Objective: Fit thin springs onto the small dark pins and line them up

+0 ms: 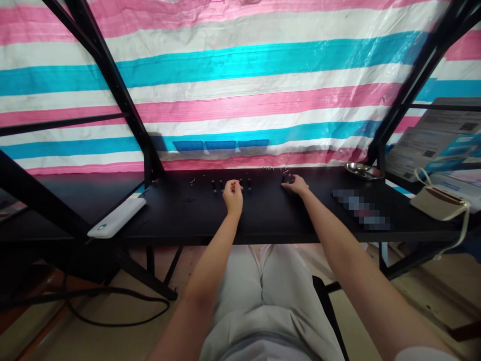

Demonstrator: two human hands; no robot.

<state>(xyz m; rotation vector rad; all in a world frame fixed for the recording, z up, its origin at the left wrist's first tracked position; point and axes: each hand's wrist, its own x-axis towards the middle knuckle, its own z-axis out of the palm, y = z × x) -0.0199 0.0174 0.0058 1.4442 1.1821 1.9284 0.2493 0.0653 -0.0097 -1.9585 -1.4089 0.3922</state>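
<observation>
Dark piece [283, 178] left of metal dish [364, 171], long axis fore-aft; right hand [299, 185] nearer, fingers parted; left hand [233, 195] pinched, contents unclear.

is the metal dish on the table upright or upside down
Upright: the metal dish shows its hollow inside, open side facing up.

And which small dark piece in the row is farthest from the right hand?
The leftmost piece, at the row's end; every other one lies closer to the right hand.
</observation>
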